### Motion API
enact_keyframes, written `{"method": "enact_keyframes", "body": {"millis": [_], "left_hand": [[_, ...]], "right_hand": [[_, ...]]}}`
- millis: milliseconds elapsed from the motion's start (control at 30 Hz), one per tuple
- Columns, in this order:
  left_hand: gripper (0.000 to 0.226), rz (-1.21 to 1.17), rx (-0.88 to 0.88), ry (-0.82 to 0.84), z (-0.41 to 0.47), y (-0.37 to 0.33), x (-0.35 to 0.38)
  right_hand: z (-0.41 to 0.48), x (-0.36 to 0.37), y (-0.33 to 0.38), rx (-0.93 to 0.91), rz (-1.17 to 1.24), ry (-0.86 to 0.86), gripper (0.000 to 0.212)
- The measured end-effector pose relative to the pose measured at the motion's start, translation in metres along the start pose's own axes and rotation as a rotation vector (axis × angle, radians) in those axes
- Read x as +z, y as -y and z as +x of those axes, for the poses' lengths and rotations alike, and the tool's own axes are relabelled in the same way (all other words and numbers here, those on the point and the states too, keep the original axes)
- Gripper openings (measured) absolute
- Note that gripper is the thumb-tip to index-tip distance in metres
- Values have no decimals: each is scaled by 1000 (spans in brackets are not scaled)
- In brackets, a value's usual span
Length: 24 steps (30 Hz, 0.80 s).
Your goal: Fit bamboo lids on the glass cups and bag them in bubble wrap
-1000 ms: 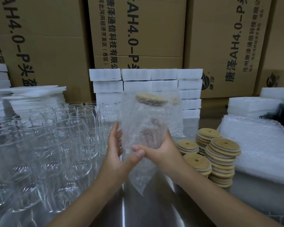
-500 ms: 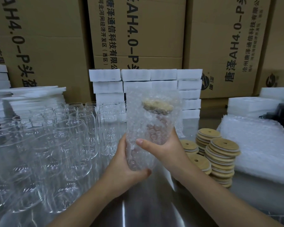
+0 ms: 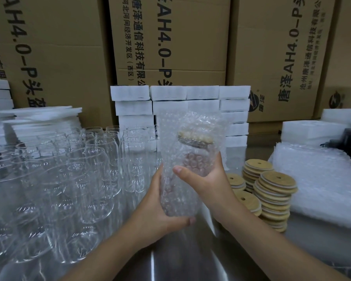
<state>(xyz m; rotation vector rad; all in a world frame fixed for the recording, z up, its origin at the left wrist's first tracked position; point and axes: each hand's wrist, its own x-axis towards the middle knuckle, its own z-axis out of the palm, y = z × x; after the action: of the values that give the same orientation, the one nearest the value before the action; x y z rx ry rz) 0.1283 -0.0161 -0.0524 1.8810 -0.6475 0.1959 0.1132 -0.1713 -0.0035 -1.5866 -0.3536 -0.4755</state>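
A glass cup with a bamboo lid (image 3: 195, 138) sits inside a bubble wrap bag (image 3: 187, 159), held upright above the steel table. My left hand (image 3: 160, 207) cups the bag's bottom, thumb curled under it. My right hand (image 3: 209, 181) grips the bag's middle from the right, thumb across the front. Several bare glass cups (image 3: 85, 169) crowd the table's left side. Stacks of bamboo lids (image 3: 272, 191) stand at the right. A pile of flat bubble wrap bags (image 3: 320, 179) lies further right.
White foam blocks (image 3: 180, 102) are stacked behind the cups, with more foam sheets (image 3: 39, 118) at far left and at the right rear (image 3: 312, 130). Large cardboard cartons (image 3: 170, 41) wall off the back. The steel table (image 3: 180, 260) shows between my forearms.
The bag's loose bottom end has been drawn up against the cup. My left hand moved from the bag's side to under its base. The cup now sits lower in the bag.
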Motion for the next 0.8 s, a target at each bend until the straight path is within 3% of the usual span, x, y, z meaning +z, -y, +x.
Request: {"method": "enact_keyframes", "body": {"millis": [100,200,300,367,467,533,633,800], "left_hand": [[127,-47,-19,-46,2,0,0],[121,-23,-9,-117,2,2,2],[121,-44,-30,-169,2,2,3],[130,-73,-39,-168,3,-1,1],[116,1,39,-205,5,-4,-2],[109,87,71,-235,6,-7,-4],[116,244,112,-167,5,-8,-5],[89,442,149,63,0,0,0]], "right_hand": [[-1,2,-1,-11,35,39,70],[-2,4,-1,-26,31,58,69],[-4,7,2,-42,-119,36,73],[-5,11,8,-65,-274,34,87],[1,17,21,-172,-455,68,108],[12,17,30,-223,-525,84,101],[41,5,39,-208,-595,-38,87],[101,-42,37,-53,-806,-251,78]]}}
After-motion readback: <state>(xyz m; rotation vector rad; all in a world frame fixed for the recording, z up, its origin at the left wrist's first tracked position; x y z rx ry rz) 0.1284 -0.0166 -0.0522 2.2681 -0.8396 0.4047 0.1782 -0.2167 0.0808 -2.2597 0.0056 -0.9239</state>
